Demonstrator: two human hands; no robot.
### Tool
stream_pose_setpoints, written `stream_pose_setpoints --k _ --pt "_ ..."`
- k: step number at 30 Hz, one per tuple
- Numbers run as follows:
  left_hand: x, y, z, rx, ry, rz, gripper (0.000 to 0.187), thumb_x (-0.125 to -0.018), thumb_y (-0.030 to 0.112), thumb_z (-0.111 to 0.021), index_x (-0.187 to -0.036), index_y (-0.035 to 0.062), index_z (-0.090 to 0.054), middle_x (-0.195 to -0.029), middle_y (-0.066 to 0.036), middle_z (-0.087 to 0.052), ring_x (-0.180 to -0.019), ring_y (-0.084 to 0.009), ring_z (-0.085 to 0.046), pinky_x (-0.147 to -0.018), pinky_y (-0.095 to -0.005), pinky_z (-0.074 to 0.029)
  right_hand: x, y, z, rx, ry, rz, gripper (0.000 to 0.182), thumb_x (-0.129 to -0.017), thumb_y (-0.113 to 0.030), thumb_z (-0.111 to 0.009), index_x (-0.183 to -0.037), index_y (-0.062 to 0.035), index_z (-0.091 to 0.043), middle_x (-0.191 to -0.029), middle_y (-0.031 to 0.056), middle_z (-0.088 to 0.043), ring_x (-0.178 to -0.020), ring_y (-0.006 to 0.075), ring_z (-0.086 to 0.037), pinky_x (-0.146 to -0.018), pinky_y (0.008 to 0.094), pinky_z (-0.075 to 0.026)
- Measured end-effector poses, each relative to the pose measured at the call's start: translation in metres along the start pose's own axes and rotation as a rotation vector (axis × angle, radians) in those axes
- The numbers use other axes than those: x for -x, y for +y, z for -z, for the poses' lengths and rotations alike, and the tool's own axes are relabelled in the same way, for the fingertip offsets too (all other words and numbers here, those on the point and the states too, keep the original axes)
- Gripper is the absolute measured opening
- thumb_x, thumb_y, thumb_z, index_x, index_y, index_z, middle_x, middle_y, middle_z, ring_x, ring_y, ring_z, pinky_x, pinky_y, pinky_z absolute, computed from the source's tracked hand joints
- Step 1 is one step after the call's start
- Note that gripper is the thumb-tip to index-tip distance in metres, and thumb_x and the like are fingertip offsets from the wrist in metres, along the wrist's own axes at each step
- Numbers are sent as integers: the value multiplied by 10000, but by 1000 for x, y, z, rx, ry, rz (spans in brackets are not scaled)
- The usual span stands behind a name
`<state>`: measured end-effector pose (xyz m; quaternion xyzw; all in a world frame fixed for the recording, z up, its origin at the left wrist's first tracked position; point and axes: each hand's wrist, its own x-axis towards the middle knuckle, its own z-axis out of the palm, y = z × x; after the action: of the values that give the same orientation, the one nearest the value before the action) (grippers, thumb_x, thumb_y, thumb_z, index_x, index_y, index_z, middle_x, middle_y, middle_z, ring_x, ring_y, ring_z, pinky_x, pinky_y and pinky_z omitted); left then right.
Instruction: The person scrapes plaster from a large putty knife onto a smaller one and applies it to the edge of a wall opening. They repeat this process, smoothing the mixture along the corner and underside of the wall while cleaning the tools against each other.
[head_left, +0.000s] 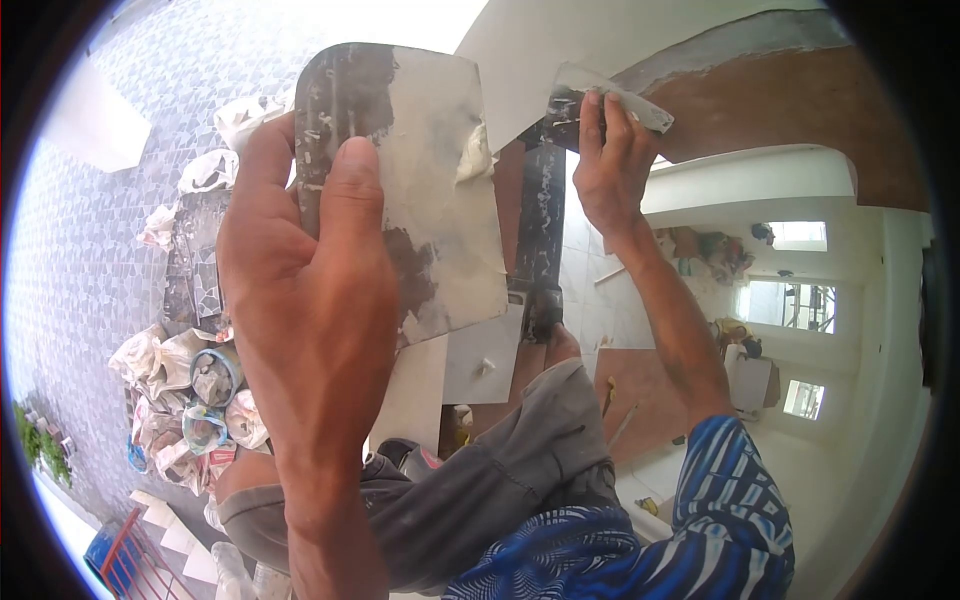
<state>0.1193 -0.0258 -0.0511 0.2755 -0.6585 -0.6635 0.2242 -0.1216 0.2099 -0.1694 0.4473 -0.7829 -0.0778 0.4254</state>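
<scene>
My left hand (310, 260) grips a flat putty plate (340, 95), thumb across its face and fingers behind its left edge. Pale putty (435, 150) coats much of the plate, with a thicker lump near the right edge. Higher up at the right, my right hand (615, 165) is closed on a putty knife (590, 88), fingertips pressed on its blade. The blade lies at the left end of a brown wall strip (760, 100), whose upper edge carries a smeared grey-white band (730, 50).
A dark upright post (541, 215) stands between my hands. Below left are stuffed sacks (165, 355) and a bucket (228, 365) on patterned paving (190, 70). My bent leg (520, 460) is beneath me. An indoor room with windows (790, 303) and piled goods (705, 250) lies lower right.
</scene>
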Motion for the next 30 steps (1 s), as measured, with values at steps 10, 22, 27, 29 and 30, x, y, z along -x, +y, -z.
stream_pose_setpoints --k 10,22,27,29,30 --pt "3 7 -3 7 -8 -32 392 -1061 246 -566 -1311 -51 -618 -961 -128 -763 -800 -108 -706 -727 -235 -560 25 -30 17 -232 -141 29 562 -884 75 -633 -1440 25 -562 -1350 153 -545 -1189 307 -550 -975 427 -434" --pt "4 4 -1 -16 -34 -27 391 -1060 250 -563 -1307 -50 -613 -941 -141 -760 -767 -118 -709 -705 -237 -569 -16 -3 13 58 -25 -25 503 -934 35 -644 -1432 -8 -592 -1336 146 -533 -1151 298 -531 -985 423 -458" --pt "5 10 -7 102 -43 3 390 -1058 252 -565 -1296 -53 -616 -939 -144 -758 -783 -128 -712 -722 -250 -574 22 -9 -25 50 -58 69 508 -940 17 -625 -1442 54 -557 -1378 190 -494 -1160 315 -517 -978 438 -445" --pt "6 11 -6 106 -53 -10 390 -1057 253 -566 -1290 -55 -618 -940 -146 -758 -790 -133 -714 -723 -250 -574 37 -15 -25 -19 -171 44 527 -943 20 -609 -1463 51 -529 -1372 193 -497 -1167 326 -518 -975 443 -443" --pt "7 12 -5 107 -44 -14 391 -1057 255 -566 -1291 -54 -619 -943 -146 -758 -792 -134 -714 -728 -252 -574 41 -17 -22 -53 -227 31 537 -944 22 -600 -1474 50 -515 -1370 195 -498 -1171 331 -519 -974 445 -443"
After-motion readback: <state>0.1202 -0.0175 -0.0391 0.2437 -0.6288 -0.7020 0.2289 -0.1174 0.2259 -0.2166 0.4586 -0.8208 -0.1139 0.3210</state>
